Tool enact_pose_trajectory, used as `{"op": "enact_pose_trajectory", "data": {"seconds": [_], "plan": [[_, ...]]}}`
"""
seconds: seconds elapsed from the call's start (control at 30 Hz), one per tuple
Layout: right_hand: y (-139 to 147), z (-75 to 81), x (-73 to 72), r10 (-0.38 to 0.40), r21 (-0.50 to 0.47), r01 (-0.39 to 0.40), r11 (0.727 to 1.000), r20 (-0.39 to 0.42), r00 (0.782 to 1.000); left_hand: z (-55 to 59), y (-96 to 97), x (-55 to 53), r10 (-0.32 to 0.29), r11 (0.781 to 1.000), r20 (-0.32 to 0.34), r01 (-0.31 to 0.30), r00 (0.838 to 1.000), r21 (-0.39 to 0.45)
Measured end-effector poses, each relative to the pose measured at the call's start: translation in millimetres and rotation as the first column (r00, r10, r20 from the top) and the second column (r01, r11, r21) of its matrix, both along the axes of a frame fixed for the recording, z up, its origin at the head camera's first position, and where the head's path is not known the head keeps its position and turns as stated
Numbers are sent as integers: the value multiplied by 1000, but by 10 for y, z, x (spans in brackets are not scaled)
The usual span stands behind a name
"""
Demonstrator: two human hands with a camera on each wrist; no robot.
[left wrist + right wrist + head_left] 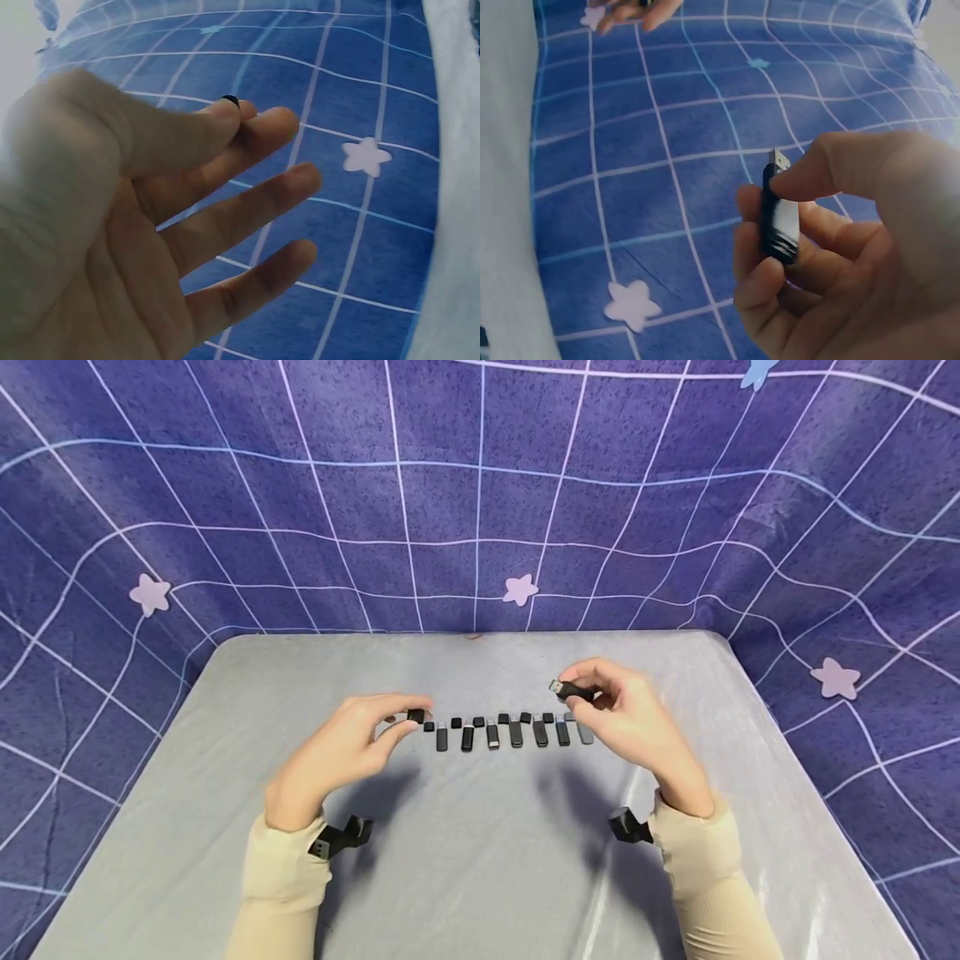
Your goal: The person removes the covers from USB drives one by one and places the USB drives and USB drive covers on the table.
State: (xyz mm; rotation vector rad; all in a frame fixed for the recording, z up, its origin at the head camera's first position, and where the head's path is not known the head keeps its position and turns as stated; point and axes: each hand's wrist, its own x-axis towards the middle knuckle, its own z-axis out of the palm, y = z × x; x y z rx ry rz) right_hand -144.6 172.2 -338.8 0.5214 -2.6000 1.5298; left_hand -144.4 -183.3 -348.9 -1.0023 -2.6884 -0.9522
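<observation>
My right hand (633, 718) grips a black USB flash drive (576, 691) above the table, its bare metal plug (779, 159) pointing away from the palm. Between thumb and index finger, my left hand (337, 756) pinches a small black cap (416, 716); in the left wrist view only a dark sliver of the cap (231, 99) shows, and the other fingers are spread. Below and between the hands lies a row of several flash drives (492, 734), plugs facing the far side. Small dark caps (478, 722) lie by their plug ends. My right hand partly covers the row's right end.
The row lies on a grey covered table (480, 860). Behind the table and along its sides hangs a blue-purple curtain (442, 502) with a grid pattern and stars. A black wrist camera (358, 829) sticks out from the left sleeve, another (624, 824) from the right sleeve.
</observation>
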Motion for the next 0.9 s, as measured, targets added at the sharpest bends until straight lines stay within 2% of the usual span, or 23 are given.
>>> {"op": "enact_pose_trajectory", "data": {"seconds": [0.1,0.23,0.3,0.4,0.53,0.6,0.67,0.77,0.9], "plan": [[-101,-58,-57,3,0,-3,1000,63,998,-62,5,-66,12,1000,53,-11,999,-18],[-297,-149,-155,33,10,-34,999,110,993,-123,-30,-136,38,999,79,-35,996,-40],[-420,-203,-213,68,7,-69,998,132,989,-160,-60,-173,40,998,57,-36,998,-57],[-617,-304,-311,120,-12,-120,993,184,976,-244,-114,-246,30,996,-16,-31,999,-87],[-887,-453,-440,150,-49,-142,989,303,941,-419,-185,-370,16,991,-145,-35,989,-131],[-1018,-523,-494,159,-59,-148,987,351,923,-522,-219,-419,19,988,-159,-43,987,-148],[-1141,-594,-544,160,-44,-155,987,373,914,-631,-252,-461,25,987,-131,-45,991,-152],[-1298,-691,-600,167,-14,-175,984,375,912,-780,-301,-500,68,983,-51,-76,996,-166],[-1452,-776,-639,189,-8,-201,980,379,906,-911,-382,-509,139,971,30,-131,990,-199]]}}
